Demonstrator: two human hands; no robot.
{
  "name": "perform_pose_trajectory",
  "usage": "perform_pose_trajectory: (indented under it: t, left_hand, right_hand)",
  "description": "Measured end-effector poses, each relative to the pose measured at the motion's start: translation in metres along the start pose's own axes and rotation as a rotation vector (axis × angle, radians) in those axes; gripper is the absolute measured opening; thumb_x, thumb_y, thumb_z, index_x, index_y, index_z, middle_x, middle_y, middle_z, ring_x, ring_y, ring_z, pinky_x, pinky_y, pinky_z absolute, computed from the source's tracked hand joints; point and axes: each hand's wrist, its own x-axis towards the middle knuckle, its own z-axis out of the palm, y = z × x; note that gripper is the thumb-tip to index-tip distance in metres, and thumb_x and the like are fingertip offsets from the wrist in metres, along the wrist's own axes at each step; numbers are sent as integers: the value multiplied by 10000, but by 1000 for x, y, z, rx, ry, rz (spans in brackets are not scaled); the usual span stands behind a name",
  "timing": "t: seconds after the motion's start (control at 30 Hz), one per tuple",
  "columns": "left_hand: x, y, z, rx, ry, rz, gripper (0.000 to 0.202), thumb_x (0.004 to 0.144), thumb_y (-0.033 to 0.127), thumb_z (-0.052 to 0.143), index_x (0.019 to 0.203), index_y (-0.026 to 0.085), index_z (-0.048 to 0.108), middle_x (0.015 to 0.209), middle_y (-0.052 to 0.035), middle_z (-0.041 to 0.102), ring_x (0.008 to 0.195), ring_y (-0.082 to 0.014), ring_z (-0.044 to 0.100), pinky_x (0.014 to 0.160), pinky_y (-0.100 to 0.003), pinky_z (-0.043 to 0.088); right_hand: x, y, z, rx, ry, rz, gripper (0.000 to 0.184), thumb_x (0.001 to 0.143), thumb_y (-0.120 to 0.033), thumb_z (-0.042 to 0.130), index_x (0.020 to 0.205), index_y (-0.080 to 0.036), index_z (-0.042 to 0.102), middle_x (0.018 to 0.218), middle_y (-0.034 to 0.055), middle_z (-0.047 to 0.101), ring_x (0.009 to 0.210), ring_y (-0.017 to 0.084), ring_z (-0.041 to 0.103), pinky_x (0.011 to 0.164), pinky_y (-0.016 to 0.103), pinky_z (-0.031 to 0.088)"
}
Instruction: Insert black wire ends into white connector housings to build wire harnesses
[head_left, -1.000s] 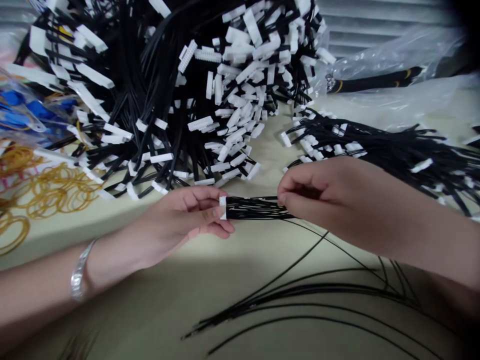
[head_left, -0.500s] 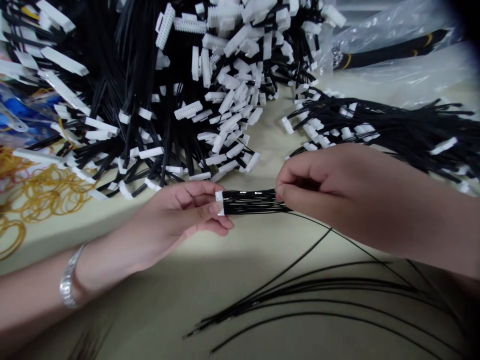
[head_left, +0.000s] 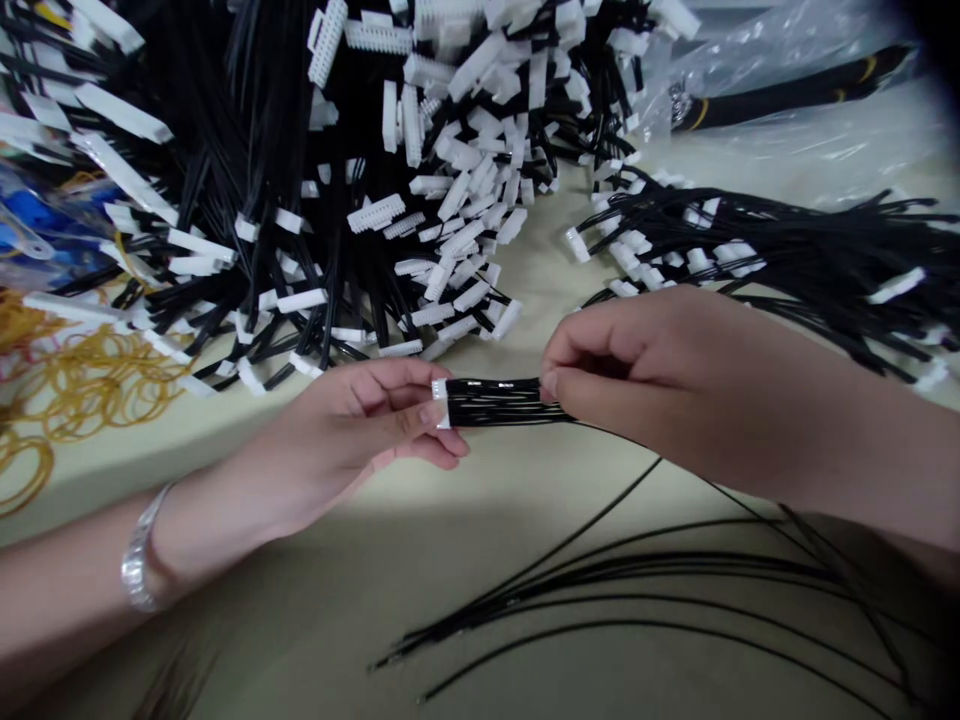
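Holding hand: the left hand (head_left: 337,440) has thumb and fingers closed upon the white plug (head_left: 441,403), which is over the desk (head_left: 337,620), near the middle of the view.
Wire hand: the right hand (head_left: 652,400) has thumb and forefinger brought together, pinching at the black wires (head_left: 495,403) that run from the plug.
Plug care: it seems best to hold the plug level and steady, gripping its body and leaving its wire side free.
Wire care: a light pinch close to the wanted wire should serve well — pushing or pulling in line with the plug, without bending the neighbours.
Loose wires: these thin loose wires (head_left: 585,595) lie below the right hand; I would watch that the sleeveless forearm does not drag them.
Bright spots: two shiny bits show along the upper wires, too small to identify.
Hidden parts: the right hand covers the far wires, so how many it pinches I cannot tell — the left thumb covers part of the plug.
Edges: the plug pile (head_left: 465,190) is cut at the top, and a brownish bundle (head_left: 176,685) at lower left is blurred.
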Motion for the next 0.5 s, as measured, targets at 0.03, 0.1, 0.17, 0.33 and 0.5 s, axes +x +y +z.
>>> perform_pose_trajectory:
  t: [0.03, 0.1, 0.17, 0.33, 0.5]
  left_hand:
    - [0, 0, 0, 7, 3, -5, 183, 747, 179, 715, 917, 153, 649, 682, -14, 683, 645, -117, 668, 633, -186, 567]
    - [0, 1, 1, 24, -1, -14, 183, 744, 185, 718, 907, 144, 647, 688, -18, 682, 643, -117, 666, 634, -186, 566]
    - [0, 2, 0, 32, -8, -13, 159, 755, 186, 706, 895, 138, 647, 692, -19, 678, 646, -116, 664, 639, -187, 566]
    - [1, 1, 0, 48, -25, 4, 136, 784, 180, 676, 912, 145, 650, 695, -11, 673, 651, -113, 663, 643, -192, 568]
    - [0, 1, 2, 101, 4, -8, 149, 768, 199, 693, 892, 139, 637, 665, 5, 664, 636, -110, 665, 635, -188, 573]
  right_hand:
    - [1, -1, 1, 8, 7, 5, 260, 793, -199, 470, 536, -169, 500, 436, -51, 376, 376, 37, 285, 339, 221, 206]
    - [3, 1, 2, 20, 24, -42, 239, 793, -194, 477, 557, -173, 513, 444, -56, 401, 386, 36, 305, 348, 216, 221]
    - [5, 5, 5, 27, 39, -125, 213, 793, -198, 478, 587, -178, 529, 440, -64, 415, 378, 33, 314, 340, 206, 218]
    - [9, 14, 13, -40, 141, -301, 195, 826, -235, 499, 654, -177, 569, 455, -66, 443, 392, 31, 344, 372, 201, 236]
    - [11, 14, 17, -161, 182, -388, 215, 800, -173, 508, 586, -160, 523, 474, -47, 433, 457, 47, 359, 429, 223, 244]
